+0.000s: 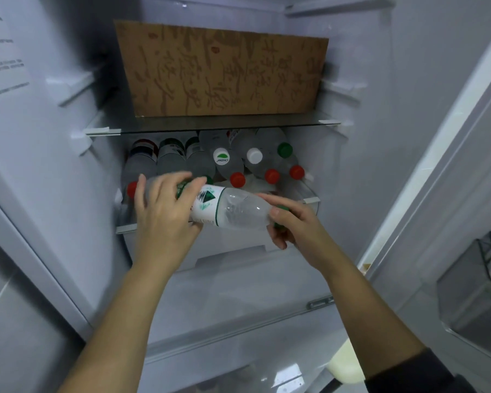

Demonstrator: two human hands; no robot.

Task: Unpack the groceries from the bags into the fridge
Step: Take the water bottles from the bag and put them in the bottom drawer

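Forearms first, stretched into fridge (352, 171). Left hand (165, 214) clamped round labelled end of clear water bottle (238, 208), right hand (292, 228) curled on capped neck; held sideways before stacked bottles (255, 160). Probably full: heavy, slick, slightly squashy; suits two-ended grip.

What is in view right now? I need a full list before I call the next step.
fridge: one, white, open, fills the view
glass shelf: one, clear, upper middle
cardboard sheet: one, brown, on the glass shelf
stored bottles: roughly ten, exact count unclear, clear with red, white and green caps, lying stacked below the glass shelf
held bottle: one, clear, white-and-green label, green cap, horizontal in front of the stored bottles
drawer: one, translucent white, below the bottles
pale object: one, cream-yellow, bottom right, unidentifiable
left hand: grips the held bottle's label end
right hand: fingers pinch its cap end
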